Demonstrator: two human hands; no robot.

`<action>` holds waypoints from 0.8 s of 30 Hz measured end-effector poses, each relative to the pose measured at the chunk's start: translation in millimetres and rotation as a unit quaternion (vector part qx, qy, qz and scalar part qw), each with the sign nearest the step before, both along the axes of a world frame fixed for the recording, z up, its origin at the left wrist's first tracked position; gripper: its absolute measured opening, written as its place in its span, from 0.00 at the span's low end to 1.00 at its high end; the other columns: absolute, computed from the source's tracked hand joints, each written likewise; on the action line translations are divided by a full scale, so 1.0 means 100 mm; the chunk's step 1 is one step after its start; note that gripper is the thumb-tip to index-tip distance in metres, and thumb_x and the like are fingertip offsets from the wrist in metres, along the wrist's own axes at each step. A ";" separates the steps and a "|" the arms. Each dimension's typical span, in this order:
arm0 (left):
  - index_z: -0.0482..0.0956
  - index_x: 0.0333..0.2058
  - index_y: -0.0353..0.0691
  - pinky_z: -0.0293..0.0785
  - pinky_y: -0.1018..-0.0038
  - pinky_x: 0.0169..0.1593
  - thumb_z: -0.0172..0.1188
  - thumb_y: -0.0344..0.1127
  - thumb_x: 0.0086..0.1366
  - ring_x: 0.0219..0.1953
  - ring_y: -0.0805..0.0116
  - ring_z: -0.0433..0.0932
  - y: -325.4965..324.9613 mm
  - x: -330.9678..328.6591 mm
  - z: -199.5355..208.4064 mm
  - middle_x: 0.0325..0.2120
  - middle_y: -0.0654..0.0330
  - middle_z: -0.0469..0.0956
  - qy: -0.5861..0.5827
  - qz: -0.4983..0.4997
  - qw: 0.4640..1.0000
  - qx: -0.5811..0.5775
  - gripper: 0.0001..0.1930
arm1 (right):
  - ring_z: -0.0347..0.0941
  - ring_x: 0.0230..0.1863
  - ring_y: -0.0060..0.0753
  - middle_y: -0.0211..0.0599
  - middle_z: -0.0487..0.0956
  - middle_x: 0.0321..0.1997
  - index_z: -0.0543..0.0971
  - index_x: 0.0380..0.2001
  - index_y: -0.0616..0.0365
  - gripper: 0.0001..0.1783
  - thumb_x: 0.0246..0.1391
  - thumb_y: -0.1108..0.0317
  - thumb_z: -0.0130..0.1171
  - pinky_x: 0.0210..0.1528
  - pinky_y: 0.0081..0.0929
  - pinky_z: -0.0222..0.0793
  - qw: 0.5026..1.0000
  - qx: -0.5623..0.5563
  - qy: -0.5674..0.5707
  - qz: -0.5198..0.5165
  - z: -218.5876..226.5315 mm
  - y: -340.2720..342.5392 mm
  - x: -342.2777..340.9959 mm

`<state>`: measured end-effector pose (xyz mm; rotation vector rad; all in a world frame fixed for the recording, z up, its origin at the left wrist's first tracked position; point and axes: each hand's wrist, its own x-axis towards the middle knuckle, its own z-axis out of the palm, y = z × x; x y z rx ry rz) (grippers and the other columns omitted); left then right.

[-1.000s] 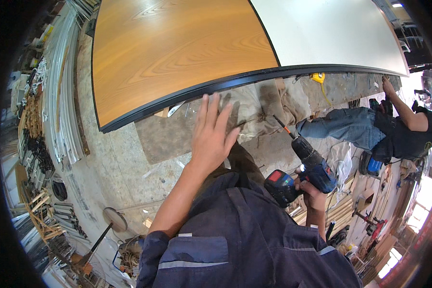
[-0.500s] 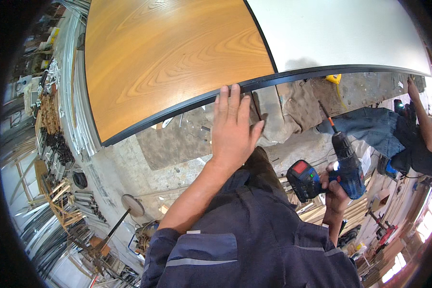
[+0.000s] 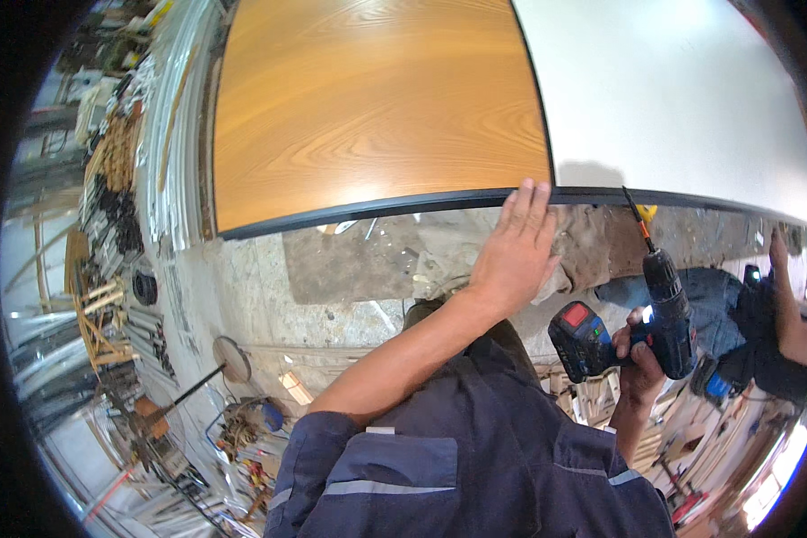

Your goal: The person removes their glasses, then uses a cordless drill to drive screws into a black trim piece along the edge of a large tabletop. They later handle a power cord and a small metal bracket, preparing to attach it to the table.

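Observation:
A large panel lies in front of me, with a wood-grain section [image 3: 377, 108] on the left and a white section [image 3: 672, 108] on the right, edged by a black frame [image 3: 359, 212]. My left hand [image 3: 516, 251] rests its outstretched fingertips on the frame's near edge, close to the black divider [image 3: 538, 81] between the sections. My right hand [image 3: 641, 363] is wrapped round the handle of a dark blue cordless drill [image 3: 668, 309]. Its long bit points away from me, the tip overlapping the frame edge right of the divider; whether it touches cannot be told.
At the far right another person's arm [image 3: 785, 309] reaches to the panel's edge. A yellow tool [image 3: 647, 212] shows just under the frame. Brownish cloth [image 3: 457, 247] lies below the panel. Metal profiles [image 3: 175, 134] stand stacked at left, and a round-based stand [image 3: 231, 360] is at lower left.
My left hand has slid right along the frame edge to near the divider. The drill has come closer to the panel, its bit tip now at the frame edge. The view has shifted too.

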<state>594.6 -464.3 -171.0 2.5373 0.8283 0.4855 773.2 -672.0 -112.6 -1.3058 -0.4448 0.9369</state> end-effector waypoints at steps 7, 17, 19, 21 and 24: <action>0.77 0.49 0.35 0.71 0.55 0.60 0.60 0.38 0.65 0.51 0.43 0.77 -0.24 -0.56 -0.17 0.47 0.44 0.80 0.013 -0.034 0.971 -0.238 0.17 | 0.71 0.28 0.31 0.42 0.77 0.48 0.70 0.56 0.63 0.33 0.42 0.73 0.64 0.38 0.31 0.68 0.996 -0.018 0.025 0.083 -0.01 0.38 -0.10; 0.82 0.39 0.33 0.77 0.58 0.40 0.61 0.38 0.69 0.34 0.41 0.81 -1.19 -2.67 -0.96 0.30 0.42 0.82 -0.046 0.408 0.845 -0.344 0.12 | 0.69 0.29 0.30 0.41 0.76 0.41 0.71 0.55 0.67 0.32 0.45 0.67 0.64 0.37 0.30 0.64 0.964 -0.042 -0.012 0.263 -0.09 0.97 -0.75; 0.82 0.36 0.32 0.76 0.56 0.41 0.60 0.42 0.69 0.35 0.40 0.82 -1.49 -3.12 -1.34 0.30 0.40 0.82 -0.004 0.493 0.805 -0.329 0.16 | 0.68 0.28 0.28 0.40 0.75 0.38 0.72 0.54 0.67 0.31 0.46 0.64 0.64 0.36 0.28 0.62 0.950 -0.029 -0.050 0.306 0.00 1.11 -1.03; 0.83 0.35 0.32 0.76 0.54 0.42 0.58 0.46 0.70 0.36 0.40 0.82 -1.89 -3.44 -1.47 0.30 0.40 0.81 0.029 0.555 0.757 -0.343 0.19 | 0.67 0.29 0.28 0.39 0.75 0.35 0.72 0.53 0.67 0.30 0.46 0.65 0.63 0.37 0.28 0.62 0.933 -0.044 -0.037 0.355 0.09 1.15 -1.15; 0.84 0.33 0.33 0.75 0.52 0.43 0.55 0.51 0.70 0.36 0.39 0.82 -2.43 -3.88 -1.77 0.29 0.39 0.81 0.066 0.609 0.693 -0.379 0.24 | 0.67 0.29 0.28 0.37 0.75 0.33 0.73 0.52 0.67 0.29 0.45 0.68 0.62 0.37 0.27 0.63 0.917 -0.059 -0.028 0.392 0.09 1.19 -1.37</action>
